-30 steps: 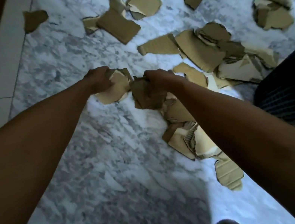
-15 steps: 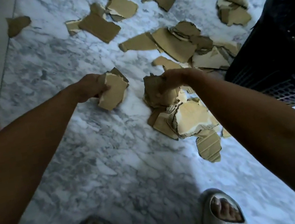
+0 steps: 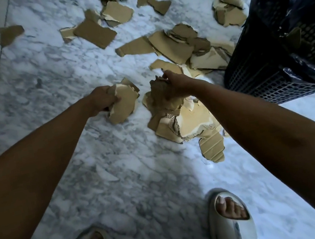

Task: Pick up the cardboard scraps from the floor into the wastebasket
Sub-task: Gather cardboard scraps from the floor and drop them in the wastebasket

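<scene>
Hands both loaded: left hand [image 3: 103,100] grips a flat tan torn cardboard scrap [image 3: 123,103], fingers curled round its near edge, the sheet fanning out away from the wrist toward the upper right. Right hand [image 3: 176,86] clutches a darker crumpled brown cardboard wad [image 3: 160,93], held just above the floor pile of pale torn cardboard pieces [image 3: 192,121]. Target is the black perforated plastic wastebasket with dark bin liner [image 3: 282,67], standing upright on the white-grey marble floor [image 3: 60,77], its mouth at the upper right of frame. Key relation: basket lies to the right of both hands and slightly beyond; the right hand is clearly nearer, the left is well apart from it with the right arm in between. Judgement: right hand should dump first, swinging right and up over the rim; the left then follows across. Left scrap's long axis runs roughly from lower left to upper right, so probably needs tilting edge-down to clear the rim. Many more brown cardboard scraps [image 3: 95,32] remain scattered further out, so task is early. Feet in pale open-toe slippers [image 3: 231,226] sit at frame bottom.
</scene>
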